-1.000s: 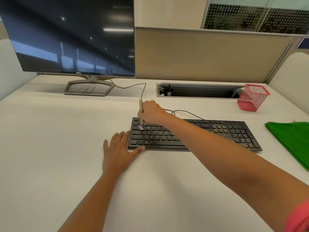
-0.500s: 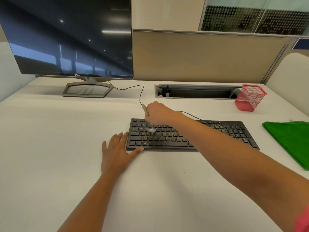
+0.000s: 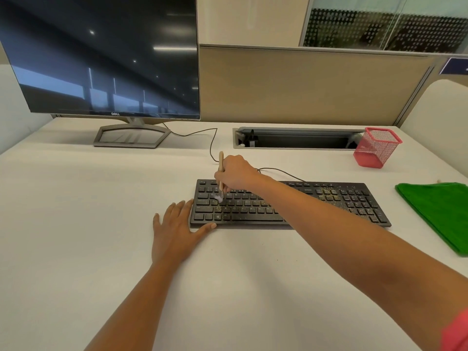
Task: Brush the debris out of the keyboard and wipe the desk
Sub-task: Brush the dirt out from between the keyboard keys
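A black keyboard (image 3: 329,206) lies across the middle of the white desk (image 3: 76,224), speckled with yellowish debris that is thickest near its right end. My right hand (image 3: 236,173) grips a small wooden-handled brush (image 3: 221,168), held nearly upright, its pale bristles down on the keys at the keyboard's left part. My left hand (image 3: 174,233) lies flat on the desk against the keyboard's left front corner, thumb along the front edge. A folded green cloth (image 3: 438,214) lies on the desk to the right of the keyboard.
A dark Dell monitor (image 3: 101,59) on a grey stand sits at the back left, its cable trailing toward the keyboard. A red mesh pen cup (image 3: 374,148) stands at the back right beside an open cable tray (image 3: 298,139). A beige partition closes the rear.
The brush swept right across the left keys half a second ago and is now back to the left, more upright. My left hand has stayed put at the keyboard's corner.
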Motion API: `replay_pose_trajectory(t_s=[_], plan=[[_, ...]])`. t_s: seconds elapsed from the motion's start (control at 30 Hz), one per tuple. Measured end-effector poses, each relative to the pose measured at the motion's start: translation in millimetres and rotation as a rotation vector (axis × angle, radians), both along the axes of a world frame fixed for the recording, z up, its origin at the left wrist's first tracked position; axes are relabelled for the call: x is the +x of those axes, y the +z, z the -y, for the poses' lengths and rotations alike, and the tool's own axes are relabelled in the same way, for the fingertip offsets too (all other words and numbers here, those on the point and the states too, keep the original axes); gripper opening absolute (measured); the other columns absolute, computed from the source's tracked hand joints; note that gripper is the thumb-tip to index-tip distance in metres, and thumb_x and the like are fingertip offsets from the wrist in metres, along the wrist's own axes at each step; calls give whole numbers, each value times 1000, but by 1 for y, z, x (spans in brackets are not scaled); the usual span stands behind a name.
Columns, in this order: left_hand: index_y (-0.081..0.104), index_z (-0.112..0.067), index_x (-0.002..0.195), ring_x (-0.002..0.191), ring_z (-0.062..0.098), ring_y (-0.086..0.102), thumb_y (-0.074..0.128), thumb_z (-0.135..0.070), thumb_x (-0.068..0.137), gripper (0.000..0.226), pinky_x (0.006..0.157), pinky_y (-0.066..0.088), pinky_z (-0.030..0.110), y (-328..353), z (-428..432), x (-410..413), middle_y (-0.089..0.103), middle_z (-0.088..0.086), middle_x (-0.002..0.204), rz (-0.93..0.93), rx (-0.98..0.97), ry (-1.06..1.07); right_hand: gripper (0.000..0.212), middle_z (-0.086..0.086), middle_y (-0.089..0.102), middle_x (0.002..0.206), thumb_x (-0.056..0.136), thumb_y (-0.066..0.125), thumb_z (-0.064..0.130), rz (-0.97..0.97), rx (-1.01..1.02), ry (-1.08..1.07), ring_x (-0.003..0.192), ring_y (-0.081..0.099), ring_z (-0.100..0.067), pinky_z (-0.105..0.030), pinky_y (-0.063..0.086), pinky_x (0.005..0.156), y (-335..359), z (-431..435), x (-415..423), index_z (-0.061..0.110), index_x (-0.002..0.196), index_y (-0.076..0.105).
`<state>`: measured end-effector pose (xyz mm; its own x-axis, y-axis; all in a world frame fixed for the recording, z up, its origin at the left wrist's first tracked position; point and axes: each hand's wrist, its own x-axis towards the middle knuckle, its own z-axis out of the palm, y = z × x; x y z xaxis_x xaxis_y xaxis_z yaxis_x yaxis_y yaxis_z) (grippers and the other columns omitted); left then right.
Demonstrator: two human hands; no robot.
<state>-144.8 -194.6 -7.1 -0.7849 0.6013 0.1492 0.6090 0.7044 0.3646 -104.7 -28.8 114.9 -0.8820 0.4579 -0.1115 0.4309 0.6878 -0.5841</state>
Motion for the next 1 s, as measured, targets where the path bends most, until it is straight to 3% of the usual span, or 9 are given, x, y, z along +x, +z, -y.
replay_pose_trajectory(t_s=[0.17,0.27,0.4,0.5,0.7,0.87,0.93,1.0], plan=[[29,-30,145,143,12,17,12,-89,58,107,116,7,46,-1,-1,-1,31,-7,151,-5,-5,4,29,-22,67,101,93,51,17,-129,-28,-87,90,66,-35,-46,53,85,3,-5,-2,-7,102,64],[28,-29,146,143,12,16,11,-89,58,108,116,6,46,-1,-1,0,31,-6,152,-4,-7,4,28,-21,68,98,94,51,16,-53,-15,-27,88,68,-32,-44,54,84,-1,-3,2,-7,103,63],[28,-29,146,143,12,17,10,-89,59,107,116,7,46,-1,-1,-1,31,-6,152,-14,-19,6,29,-19,68,96,94,51,19,-108,7,56,84,67,-29,-39,55,81,4,0,3,-6,100,64],[30,-28,145,143,13,17,10,-89,59,107,116,8,46,-1,-1,-2,32,-6,151,-12,-11,4,31,-9,64,90,95,51,26,-36,55,206,82,59,-22,-26,47,68,6,6,4,0,98,68],[30,-28,145,143,13,17,12,-89,59,107,116,7,46,0,0,0,31,-5,152,-7,0,5,24,-8,50,80,96,47,23,153,306,330,74,48,-21,-27,32,57,15,0,12,6,81,53],[28,-30,146,143,12,16,12,-89,59,106,116,6,46,0,0,-1,31,-6,152,4,0,3,24,-1,39,64,93,47,16,220,410,233,56,43,-16,-22,31,51,22,-10,17,8,70,45],[28,-30,146,143,12,16,14,-89,60,105,116,6,46,-1,0,-1,31,-6,152,0,-8,4,30,-2,41,66,92,48,16,173,400,172,63,47,-20,-23,33,51,23,-11,17,10,63,41],[27,-31,146,143,12,16,16,-89,61,103,116,6,46,-1,0,-1,30,-6,152,1,-14,3,25,-7,50,72,92,48,17,54,293,95,70,51,-23,-26,38,56,20,-12,15,3,72,51]])
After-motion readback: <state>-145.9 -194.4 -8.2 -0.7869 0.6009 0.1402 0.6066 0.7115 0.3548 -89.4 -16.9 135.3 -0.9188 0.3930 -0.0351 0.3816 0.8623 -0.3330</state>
